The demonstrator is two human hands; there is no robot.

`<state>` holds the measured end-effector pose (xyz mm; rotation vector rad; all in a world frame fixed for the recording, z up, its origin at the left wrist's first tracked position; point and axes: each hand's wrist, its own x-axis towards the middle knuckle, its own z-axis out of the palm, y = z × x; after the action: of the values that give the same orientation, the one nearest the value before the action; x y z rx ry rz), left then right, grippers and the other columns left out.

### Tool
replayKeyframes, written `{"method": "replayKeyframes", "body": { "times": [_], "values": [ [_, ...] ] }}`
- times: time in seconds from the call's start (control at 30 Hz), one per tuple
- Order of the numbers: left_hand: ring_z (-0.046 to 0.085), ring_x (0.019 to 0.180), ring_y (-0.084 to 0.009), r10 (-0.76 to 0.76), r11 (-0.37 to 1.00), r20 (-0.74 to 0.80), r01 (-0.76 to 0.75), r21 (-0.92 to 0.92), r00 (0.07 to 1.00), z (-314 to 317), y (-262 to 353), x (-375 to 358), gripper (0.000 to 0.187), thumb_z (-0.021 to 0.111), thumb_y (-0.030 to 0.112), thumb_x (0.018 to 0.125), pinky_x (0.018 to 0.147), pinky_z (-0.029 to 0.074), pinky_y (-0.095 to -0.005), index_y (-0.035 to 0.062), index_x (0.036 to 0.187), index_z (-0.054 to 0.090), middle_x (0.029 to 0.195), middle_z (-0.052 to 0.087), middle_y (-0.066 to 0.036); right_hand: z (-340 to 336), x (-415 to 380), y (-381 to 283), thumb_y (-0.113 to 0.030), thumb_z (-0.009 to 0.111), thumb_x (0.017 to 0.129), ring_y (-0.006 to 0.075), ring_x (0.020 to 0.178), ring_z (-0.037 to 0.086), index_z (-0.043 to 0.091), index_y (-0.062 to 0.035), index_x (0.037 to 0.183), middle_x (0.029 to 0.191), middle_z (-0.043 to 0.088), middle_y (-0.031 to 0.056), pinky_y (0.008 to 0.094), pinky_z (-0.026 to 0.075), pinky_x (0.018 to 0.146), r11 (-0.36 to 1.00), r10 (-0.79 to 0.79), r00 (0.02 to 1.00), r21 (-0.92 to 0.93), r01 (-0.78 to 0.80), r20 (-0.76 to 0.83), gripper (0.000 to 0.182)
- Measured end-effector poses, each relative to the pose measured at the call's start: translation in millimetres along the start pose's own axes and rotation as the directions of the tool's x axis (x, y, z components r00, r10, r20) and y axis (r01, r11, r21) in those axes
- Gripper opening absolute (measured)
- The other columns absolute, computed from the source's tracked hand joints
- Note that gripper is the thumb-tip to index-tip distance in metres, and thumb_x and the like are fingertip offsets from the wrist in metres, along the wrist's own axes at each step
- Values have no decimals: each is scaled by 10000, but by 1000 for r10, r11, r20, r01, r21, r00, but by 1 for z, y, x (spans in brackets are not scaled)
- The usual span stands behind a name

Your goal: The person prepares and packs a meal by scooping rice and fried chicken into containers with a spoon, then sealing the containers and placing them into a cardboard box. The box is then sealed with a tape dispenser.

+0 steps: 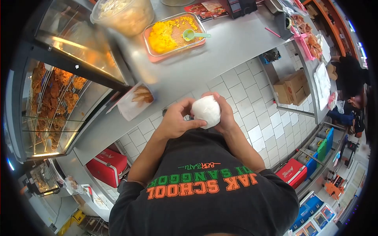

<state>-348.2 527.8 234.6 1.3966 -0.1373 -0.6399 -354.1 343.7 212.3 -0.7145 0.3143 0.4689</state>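
Both my hands hold a round white bundle [206,111], which looks wrapped in white paper, in front of my shirt and above the tiled floor. My left hand [178,120] is curled at its left side, the thumb pressed across its lower edge. Around the right side wraps my right hand [225,114], fingers over the top. What is inside the bundle is hidden. Beyond my hands, on the steel counter, a rectangular tray [147,43] holds yellow food like rice, with a pale green scoop [189,35] lying in it.
A clear tub [151,13] of pale contents stands behind the tray. To the left is a glass warmer [118,67] with fried chicken [53,92]. A white paper-lined container [132,112] with fried pieces sits at the counter's edge [165,89]. Cardboard boxes [293,87] rest on a shelf at right.
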Motion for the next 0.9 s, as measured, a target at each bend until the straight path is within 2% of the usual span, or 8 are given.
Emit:
{"method": "replayKeyframes", "body": {
  "times": [0.1,0.13,0.17,0.27,0.53,0.77,0.83,0.9],
  "values": [
    [572,856,-132,179,983,47,-177,-40,983,2,-3,7,404,890,200,681,793,465,-297,57,947,622,911,612,-19,-17,9,6,-345,463,997,181,822,629,585,-45,1026,893,632,83,325,525,727,997,12,993,-82,-3,119,325],
    [570,884,-133,265,949,43,-268,168,963,1,1,7,360,882,154,677,797,458,-297,56,899,616,929,614,-17,-19,13,7,-343,466,999,174,808,621,584,-46,1012,875,624,76,315,517,718,991,17,977,-136,12,213,320],
    [568,912,-133,347,865,56,-342,368,936,1,4,8,323,874,109,672,801,451,-296,55,851,611,948,615,-16,-20,14,5,-328,452,1007,162,780,606,581,-49,987,869,611,65,303,501,718,994,-1,961,-103,30,277,308],
    [548,826,-137,415,859,-4,-391,330,910,3,11,10,319,887,131,643,759,437,-280,58,787,612,863,590,-16,-11,13,7,-340,446,1014,177,798,608,580,-48,977,917,613,75,323,504,757,993,37,969,98,-63,243,324],
    [488,651,-188,275,834,83,-281,474,958,-28,33,0,385,848,299,726,618,401,-296,33,743,570,689,518,-57,-2,15,16,-412,419,1032,254,1072,609,534,-48,1100,1134,614,138,390,503,928,944,22,911,290,-154,412,389],
    [520,733,-172,413,735,2,-335,589,911,-57,23,2,415,835,295,726,638,413,-283,10,705,534,691,519,-53,11,8,-17,-249,522,1006,208,1082,591,501,-37,1232,1188,593,112,368,501,917,998,60,954,4,-64,294,310],
    [540,745,-149,490,739,1,-416,529,872,-57,23,4,391,830,290,738,651,423,-267,11,714,556,690,534,-41,4,13,-19,-216,586,971,164,1039,592,513,-24,1274,1169,611,98,336,502,880,939,85,938,-342,37,336,366],
    [551,721,-92,225,885,-94,-162,436,970,-62,26,-3,329,820,264,770,645,438,-242,23,745,598,714,576,-7,1,18,-29,-232,622,947,155,1018,591,528,-17,1269,1140,622,88,324,501,866,836,124,944,-545,65,304,399]
  ]
}}
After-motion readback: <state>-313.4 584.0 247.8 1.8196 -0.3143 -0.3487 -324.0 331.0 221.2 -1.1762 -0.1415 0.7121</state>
